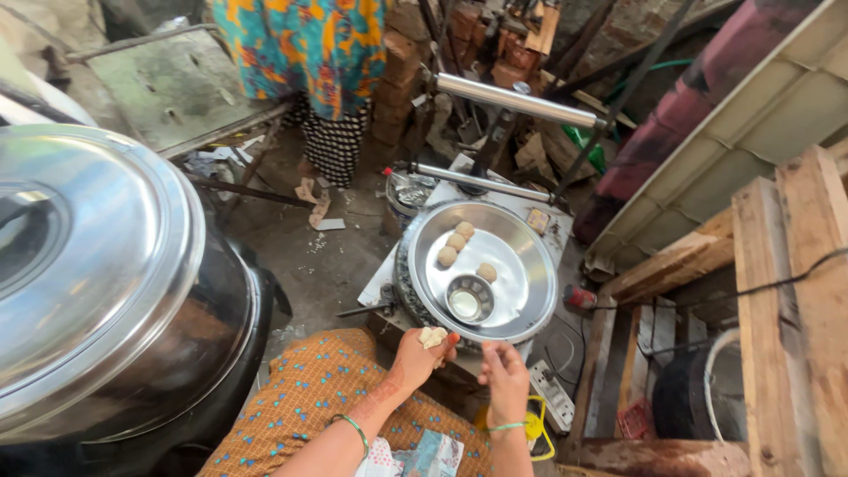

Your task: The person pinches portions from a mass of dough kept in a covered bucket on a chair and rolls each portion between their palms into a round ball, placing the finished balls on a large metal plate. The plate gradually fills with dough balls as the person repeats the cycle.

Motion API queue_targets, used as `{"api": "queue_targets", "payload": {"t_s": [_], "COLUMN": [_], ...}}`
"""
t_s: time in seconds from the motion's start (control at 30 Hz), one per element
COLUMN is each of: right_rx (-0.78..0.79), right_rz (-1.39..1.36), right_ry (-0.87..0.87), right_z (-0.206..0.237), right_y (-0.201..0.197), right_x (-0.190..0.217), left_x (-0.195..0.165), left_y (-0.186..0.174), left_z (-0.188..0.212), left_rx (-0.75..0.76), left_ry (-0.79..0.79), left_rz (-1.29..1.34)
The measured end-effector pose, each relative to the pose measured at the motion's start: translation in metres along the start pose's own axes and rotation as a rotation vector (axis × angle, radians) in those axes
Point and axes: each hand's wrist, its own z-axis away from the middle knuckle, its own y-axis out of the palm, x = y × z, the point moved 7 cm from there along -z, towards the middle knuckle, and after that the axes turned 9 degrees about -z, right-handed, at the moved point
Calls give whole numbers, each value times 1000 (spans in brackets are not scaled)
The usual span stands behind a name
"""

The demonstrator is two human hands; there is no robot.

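So rn there's a round steel tray [521,265] sitting on top of a press-type machine, w/ four dough balls [457,240] already rolled – three bunched up toward the tray's far-left edge, one more [487,272] closer to the middle. A small steel bowl [469,300] w/ something pale in it sits at the near edge of the tray. Left hand [419,355] is curled around a fresh lump of dough [433,336], pinched in the fingertips just over the near rim of the tray, so that one's the fifth piece and not set down yet. Right hand [505,375] is beside it, fingers loosely bunched and narrow, holding nothing afaict. So I'd say a few balls done, one in hand, and most of the tray is bare – plenty of room left. None of the balls looks flattened yet, so imo pressing hasn't started. Big steel pot w/ lid [88,265] sits off to the left, and another person in bright patterned cloth [300,44] stands at the back
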Motion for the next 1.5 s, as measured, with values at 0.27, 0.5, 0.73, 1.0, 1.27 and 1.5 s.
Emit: {"api": "queue_targets", "payload": {"t_s": [0.27,0.5,0.73,1.0,1.27,1.5], "right_rx": [179,276,359,583,265,284], "right_rz": [6,87,135,195,506,130], "right_ry": [40,-21,-43,21,-215,-7], "right_z": [2,14,23,31,13,5], "right_y": [15,44,56,60,15,18], "right_x": [-15,-5,8,4,-9,-32], "left_x": [3,-14,-49,-72,-44,23], "left_y": [2,0,4,19,11,5], "left_z": [-8,6,27,44,31,16], "left_rx": [35,-31,-31,166,117,192], "left_ry": [127,-36,51,144,329,-418], "left_rz": [230,14,-621,-744,-613,180]}}
